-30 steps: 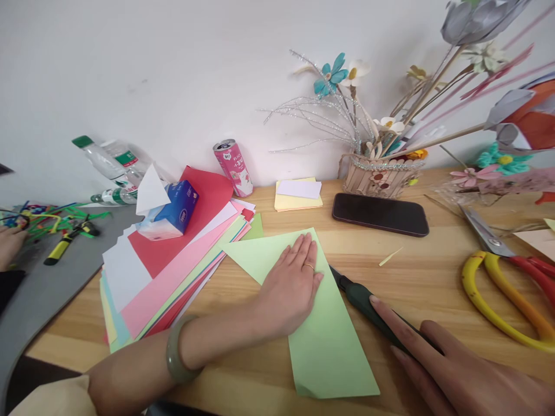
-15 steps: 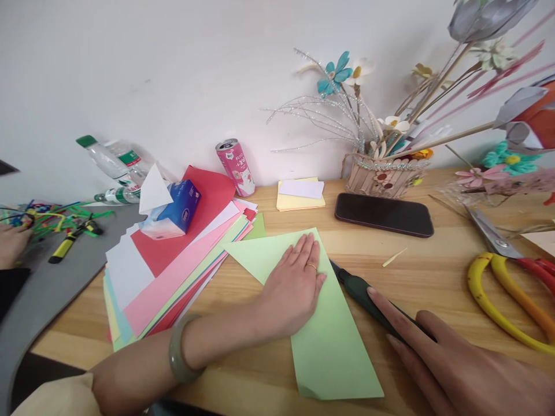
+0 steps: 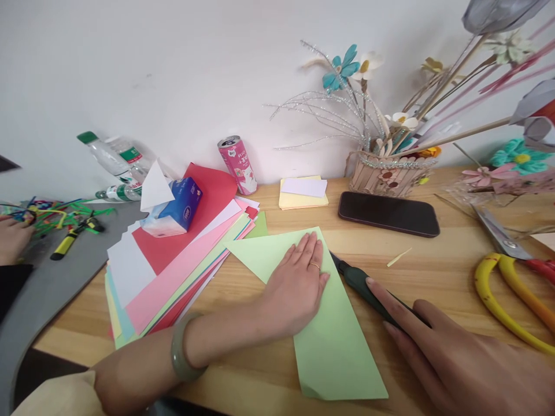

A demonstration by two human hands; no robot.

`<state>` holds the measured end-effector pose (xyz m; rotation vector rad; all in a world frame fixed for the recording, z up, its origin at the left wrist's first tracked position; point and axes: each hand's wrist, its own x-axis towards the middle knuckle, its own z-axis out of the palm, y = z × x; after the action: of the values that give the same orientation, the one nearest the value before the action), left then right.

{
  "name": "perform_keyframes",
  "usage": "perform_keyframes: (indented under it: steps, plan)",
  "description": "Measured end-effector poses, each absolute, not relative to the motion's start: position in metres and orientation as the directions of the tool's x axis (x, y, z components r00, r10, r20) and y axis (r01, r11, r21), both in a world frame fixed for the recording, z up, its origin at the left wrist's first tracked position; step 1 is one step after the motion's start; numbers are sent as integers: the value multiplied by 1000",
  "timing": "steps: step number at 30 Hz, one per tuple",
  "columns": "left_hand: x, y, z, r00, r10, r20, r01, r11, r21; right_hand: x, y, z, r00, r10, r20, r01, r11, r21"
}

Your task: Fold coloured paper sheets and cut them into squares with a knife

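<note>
My left hand [image 3: 299, 286] lies flat and open on a light green sheet of paper [image 3: 338, 346], with a ring on one finger and a jade bangle on the wrist. The sheet rests at an angle on the wooden table [image 3: 433, 266]. Along its right edge lies a dark green knife [image 3: 355, 280]. My right hand [image 3: 451, 358] is laid over the knife's handle, index finger stretched along it and thumb on its far side, holding it against the table.
A fanned stack of coloured paper [image 3: 173, 271] with a blue tissue pack [image 3: 173, 208] sits left. A pink can [image 3: 237, 164], sticky notes [image 3: 302, 193], a phone [image 3: 388, 214] and a basket of paper flowers [image 3: 390, 173] line the back. Yellow-handled scissors [image 3: 503, 294] lie right. Another person's hand [image 3: 11, 240] is far left.
The view has shifted a little. Both hands stay where they were, on the green sheet and on the knife.
</note>
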<state>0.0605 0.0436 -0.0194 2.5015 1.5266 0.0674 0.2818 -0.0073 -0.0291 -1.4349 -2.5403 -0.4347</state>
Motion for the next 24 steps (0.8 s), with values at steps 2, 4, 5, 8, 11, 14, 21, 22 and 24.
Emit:
perform_keyframes:
  steps: [2,4,5,8,11,14,21,22,24]
  plan:
    - [61,44,-20,461,885,-68,874,-440,206,279,-4,-26,-513,804,301,858,490,154]
    - [61,44,-21,464,883,-64,873,-444,202,277,-1,-25,-520,798,306,854,496,156]
    - [61,44,-21,467,882,-60,872,-448,199,276,0,-24,-527,789,316,850,501,164]
    - [60,44,-23,468,882,-50,871,-451,195,276,3,-25,-534,773,343,845,498,194]
    - [60,44,-23,472,881,-43,868,-456,195,278,5,-27,-541,770,337,841,502,202]
    - [60,44,-23,472,881,-37,868,-457,193,279,8,-27,-576,754,316,818,531,223]
    - [61,44,-21,466,883,-54,873,-449,190,273,13,-20,-590,740,323,807,524,273]
    - [61,44,-21,464,884,-54,874,-447,192,271,14,-18,-581,739,341,814,516,268]
    - [61,44,-21,464,885,-50,873,-447,195,268,15,-16,-580,731,359,814,516,265]
